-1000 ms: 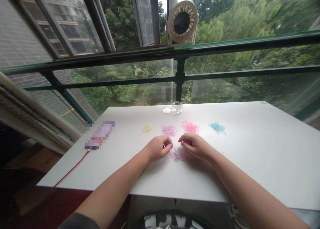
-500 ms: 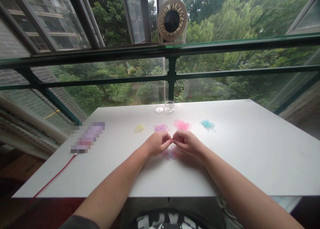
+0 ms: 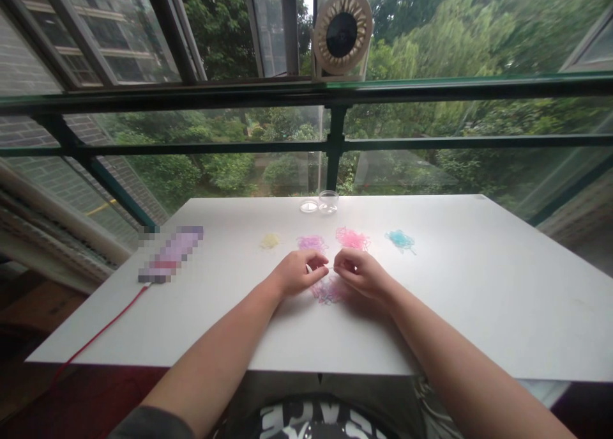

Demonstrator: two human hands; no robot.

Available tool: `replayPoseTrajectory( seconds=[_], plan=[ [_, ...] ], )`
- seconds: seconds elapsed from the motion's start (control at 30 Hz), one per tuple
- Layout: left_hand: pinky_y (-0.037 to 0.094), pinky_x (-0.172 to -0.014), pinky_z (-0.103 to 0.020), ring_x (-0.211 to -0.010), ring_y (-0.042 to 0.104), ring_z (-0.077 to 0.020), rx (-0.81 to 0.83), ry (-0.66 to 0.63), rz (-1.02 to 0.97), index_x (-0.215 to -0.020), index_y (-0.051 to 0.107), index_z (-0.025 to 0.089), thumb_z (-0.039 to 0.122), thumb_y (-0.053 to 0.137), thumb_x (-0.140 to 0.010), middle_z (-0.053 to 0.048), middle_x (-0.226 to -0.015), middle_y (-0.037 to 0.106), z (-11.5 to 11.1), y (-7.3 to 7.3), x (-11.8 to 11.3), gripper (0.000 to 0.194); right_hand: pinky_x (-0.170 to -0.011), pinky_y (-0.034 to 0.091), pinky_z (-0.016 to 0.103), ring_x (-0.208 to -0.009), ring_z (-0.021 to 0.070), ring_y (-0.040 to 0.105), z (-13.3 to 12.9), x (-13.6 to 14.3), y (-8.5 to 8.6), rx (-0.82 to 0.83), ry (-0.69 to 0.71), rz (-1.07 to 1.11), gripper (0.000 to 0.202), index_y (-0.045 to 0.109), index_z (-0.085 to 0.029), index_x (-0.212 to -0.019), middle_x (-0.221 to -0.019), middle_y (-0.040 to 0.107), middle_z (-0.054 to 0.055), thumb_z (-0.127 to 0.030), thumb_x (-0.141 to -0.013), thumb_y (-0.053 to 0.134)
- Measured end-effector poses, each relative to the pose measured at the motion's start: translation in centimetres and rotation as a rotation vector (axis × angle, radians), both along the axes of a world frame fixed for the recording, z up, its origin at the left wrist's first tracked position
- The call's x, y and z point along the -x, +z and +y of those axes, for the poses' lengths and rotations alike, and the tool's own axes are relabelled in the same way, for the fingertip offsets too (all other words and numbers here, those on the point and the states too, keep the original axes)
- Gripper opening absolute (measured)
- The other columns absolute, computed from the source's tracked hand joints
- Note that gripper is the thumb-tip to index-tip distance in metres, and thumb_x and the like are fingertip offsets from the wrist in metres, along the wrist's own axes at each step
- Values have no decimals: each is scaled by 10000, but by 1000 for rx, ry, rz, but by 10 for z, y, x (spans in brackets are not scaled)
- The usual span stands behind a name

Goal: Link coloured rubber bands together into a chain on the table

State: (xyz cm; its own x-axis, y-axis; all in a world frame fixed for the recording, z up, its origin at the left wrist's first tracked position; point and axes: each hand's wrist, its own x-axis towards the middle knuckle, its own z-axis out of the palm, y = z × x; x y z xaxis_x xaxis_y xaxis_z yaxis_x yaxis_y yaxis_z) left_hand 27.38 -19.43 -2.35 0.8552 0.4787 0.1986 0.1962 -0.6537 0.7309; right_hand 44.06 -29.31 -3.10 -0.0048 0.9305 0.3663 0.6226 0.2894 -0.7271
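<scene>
My left hand [image 3: 301, 273] hovers just above the table, thumb and index finger parted. Close beside it, my right hand [image 3: 359, 269] is pinched, with a thin pale strand, seemingly a small rubber band, poking out from its fingertips toward the left. A mixed pile of small rubber bands [image 3: 326, 292] lies below the hands, partly covered by them. Beyond my fingers are separate piles: yellow bands [image 3: 270, 241], purple bands [image 3: 311, 243], pink bands [image 3: 353, 238] and blue bands [image 3: 401, 239].
At the white table's [image 3: 479, 285] far edge stand a clear round container [image 3: 328, 204] and a clear lid [image 3: 309, 207]. A blurred-out purple device [image 3: 172, 254] with a red cable [image 3: 108, 333] lies on the left. A fan-like round device [image 3: 341, 35] sits on the railing [image 3: 431, 92].
The fingertips of both hands were touching; now a small gap separates them. My left thumb and index finger have parted, and a pale strand shows at the right fingertips. The view has shifted slightly.
</scene>
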Motion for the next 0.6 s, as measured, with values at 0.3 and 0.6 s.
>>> replayPoseTrajectory(
  seconds=[0.3,0.6],
  plan=[
    [392,-536,-178,-595,542,-83,-39,32,-30,-768,625,154,230,535,-734,-3,-678,631,-3,0,-2,122,-488,293,197,-516,73,347,1,2,-1,-9,22,7,74,521,-165,-702,-564,393,-44,-109,-703,474],
    [393,-542,-180,-586,538,-81,-30,25,-33,-774,632,150,242,537,-737,-6,-666,628,-5,2,-2,138,-478,290,194,-504,69,352,1,2,-2,-4,23,37,78,515,-165,-694,-555,396,-48,-100,-675,476]
  ],
)
